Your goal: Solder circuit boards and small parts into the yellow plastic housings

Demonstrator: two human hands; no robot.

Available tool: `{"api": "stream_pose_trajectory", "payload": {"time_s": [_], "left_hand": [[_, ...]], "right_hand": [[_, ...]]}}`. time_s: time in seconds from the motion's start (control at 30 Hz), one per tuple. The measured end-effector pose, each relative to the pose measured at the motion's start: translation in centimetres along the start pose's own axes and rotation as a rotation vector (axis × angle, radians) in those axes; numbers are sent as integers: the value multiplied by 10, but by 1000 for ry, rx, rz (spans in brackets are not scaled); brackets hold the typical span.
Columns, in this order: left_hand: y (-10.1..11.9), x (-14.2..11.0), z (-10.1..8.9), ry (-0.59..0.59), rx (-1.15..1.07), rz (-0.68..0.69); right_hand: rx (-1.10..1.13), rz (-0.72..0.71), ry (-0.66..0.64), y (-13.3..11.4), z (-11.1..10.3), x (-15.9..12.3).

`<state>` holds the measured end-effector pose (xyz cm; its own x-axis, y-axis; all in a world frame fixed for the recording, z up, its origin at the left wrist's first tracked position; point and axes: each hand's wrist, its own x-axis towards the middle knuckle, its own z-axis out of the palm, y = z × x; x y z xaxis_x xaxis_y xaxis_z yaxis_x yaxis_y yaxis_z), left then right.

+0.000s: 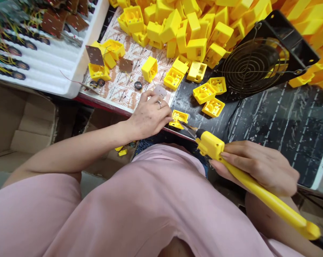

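My left hand (150, 114) rests at the table's front edge, fingers closed on a small yellow plastic case (179, 119). My right hand (260, 166) grips a yellow soldering iron (258, 187), whose dark tip (187, 127) points at the case and touches or nearly touches it. A small pale board (160, 91) lies just beyond my left fingers. Three open yellow cases (209, 96) lie a little farther right on the dark mat (279, 117).
A big heap of yellow cases (204, 25) fills the back. A black wire-guarded fan (258, 64) stands tilted at right. A white foam tray (56, 67) with wired circuit boards sits at left. Cardboard boxes (19, 121) lie below the table.
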<state>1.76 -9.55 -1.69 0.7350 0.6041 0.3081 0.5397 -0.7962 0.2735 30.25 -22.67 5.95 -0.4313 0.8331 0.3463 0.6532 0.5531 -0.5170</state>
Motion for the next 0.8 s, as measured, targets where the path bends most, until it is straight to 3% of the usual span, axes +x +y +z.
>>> {"api": "stream_pose_trajectory", "payload": {"time_s": [0.2, 0.43, 0.67, 0.8], "left_hand": [[0, 0, 1, -29, -19, -32], [-3, -3, 9, 18, -105, -16], [-5, -7, 16, 136, -132, 26], [-3, -10, 9, 125, -273, -91]], "right_hand": [[33, -177, 89, 8, 14, 10], [16, -130, -11, -1, 7, 17], [30, -142, 106, 6, 19, 12], [5, -167, 65, 3, 18, 12]]}}
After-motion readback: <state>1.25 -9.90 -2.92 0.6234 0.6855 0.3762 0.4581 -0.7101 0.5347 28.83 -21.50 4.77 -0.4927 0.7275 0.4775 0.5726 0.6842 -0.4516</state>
